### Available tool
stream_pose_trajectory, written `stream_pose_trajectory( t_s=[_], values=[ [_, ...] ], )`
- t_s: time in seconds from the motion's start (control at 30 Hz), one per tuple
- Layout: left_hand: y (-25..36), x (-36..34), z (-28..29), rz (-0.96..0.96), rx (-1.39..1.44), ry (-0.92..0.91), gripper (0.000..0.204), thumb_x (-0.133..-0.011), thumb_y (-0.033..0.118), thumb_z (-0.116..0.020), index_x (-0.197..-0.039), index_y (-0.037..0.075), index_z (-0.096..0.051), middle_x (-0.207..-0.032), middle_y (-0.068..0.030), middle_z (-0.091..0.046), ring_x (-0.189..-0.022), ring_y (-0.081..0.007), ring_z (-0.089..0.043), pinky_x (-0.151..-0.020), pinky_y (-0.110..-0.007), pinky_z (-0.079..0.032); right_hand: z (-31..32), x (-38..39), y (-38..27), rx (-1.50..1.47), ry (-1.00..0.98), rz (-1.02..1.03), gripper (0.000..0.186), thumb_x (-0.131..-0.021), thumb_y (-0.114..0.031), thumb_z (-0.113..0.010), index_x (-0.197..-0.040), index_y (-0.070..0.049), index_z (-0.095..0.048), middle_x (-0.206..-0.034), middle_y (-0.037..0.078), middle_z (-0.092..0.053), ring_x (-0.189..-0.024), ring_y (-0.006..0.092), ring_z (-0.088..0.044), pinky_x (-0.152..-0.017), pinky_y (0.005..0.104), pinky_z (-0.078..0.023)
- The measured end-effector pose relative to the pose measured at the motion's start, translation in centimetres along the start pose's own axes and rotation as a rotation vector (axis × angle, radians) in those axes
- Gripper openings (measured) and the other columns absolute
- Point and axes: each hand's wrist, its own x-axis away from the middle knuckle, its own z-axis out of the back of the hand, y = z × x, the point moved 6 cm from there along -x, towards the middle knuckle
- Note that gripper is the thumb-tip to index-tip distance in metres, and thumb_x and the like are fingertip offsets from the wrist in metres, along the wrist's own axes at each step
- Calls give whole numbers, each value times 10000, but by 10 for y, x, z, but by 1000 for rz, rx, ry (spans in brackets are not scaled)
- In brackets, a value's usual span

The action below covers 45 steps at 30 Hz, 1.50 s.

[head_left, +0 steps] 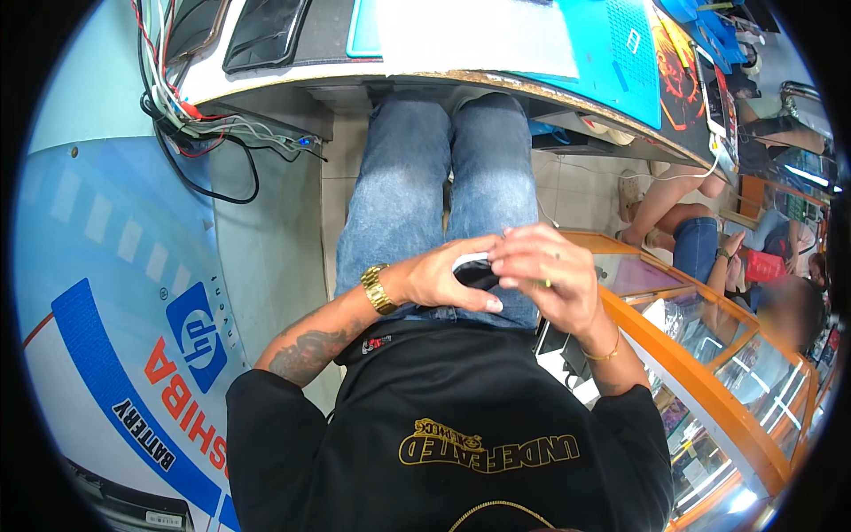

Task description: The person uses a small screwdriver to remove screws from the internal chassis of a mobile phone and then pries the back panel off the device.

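A phone (476, 273) with a dark, glossy face and a white rim is held low over my lap, its far end tilted up. My left hand (441, 278) is closed around it from the left, thumb along the near side. At its right edge, the bent fingers of my right hand (557, 277) pinch the rim. Whether a thin film or other small piece is between those fingertips I cannot make out. Much of the phone is hidden by both hands.
Ahead is a workbench with a white sheet (479, 35), a blue mat (625, 71) and a dark tablet-like device (266, 34). Cables (222, 133) hang at its left end. A glass display case (700, 346) stands close on my right. Other people sit beyond it.
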Motion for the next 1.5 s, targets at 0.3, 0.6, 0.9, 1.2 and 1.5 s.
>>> stream_pose_trajectory(
  t_s=[0.3,0.6,0.9,1.2,1.5],
  values=[
    [7,1,-4,23,-48,-40,769,-812,262,-899,-1429,-7,-527,-1332,-119,-639,-1266,-201,-574,-1102,-352,-430,0,7,2,-95,57,-13,201,-768,30,-789,-964,8,-748,-954,143,-767,-914,327,-739,-929,470,-586],
    [-5,-1,-4,34,-58,-118,569,-842,223,-876,-1301,29,-600,-1256,-91,-648,-1206,-185,-580,-1057,-348,-446,-6,4,9,-133,69,128,195,-845,-86,-778,-1015,-1,-738,-950,183,-774,-905,345,-748,-951,533,-585],
    [-4,-8,-4,62,188,-233,337,-871,200,-849,-1096,62,-640,-1006,2,-631,-951,-113,-576,-878,-309,-488,-4,2,2,7,41,207,199,-764,10,-772,-961,14,-741,-930,146,-754,-897,340,-732,-954,510,-590],
    [-9,-4,-2,36,18,-101,417,-863,212,-855,-1189,49,-654,-1150,-54,-652,-1105,-154,-578,-1004,-336,-454,-5,-8,-6,-5,48,-21,171,-797,23,-767,-961,19,-720,-920,126,-749,-888,327,-731,-965,472,-579],
    [8,-12,-6,37,17,-67,635,-820,214,-890,-1333,37,-559,-1251,-57,-595,-1181,-157,-542,-1039,-340,-437,4,15,22,-384,177,-207,143,-861,-18,-764,-1001,4,-743,-983,159,-771,-966,325,-735,-893,444,-593]
  ],
)
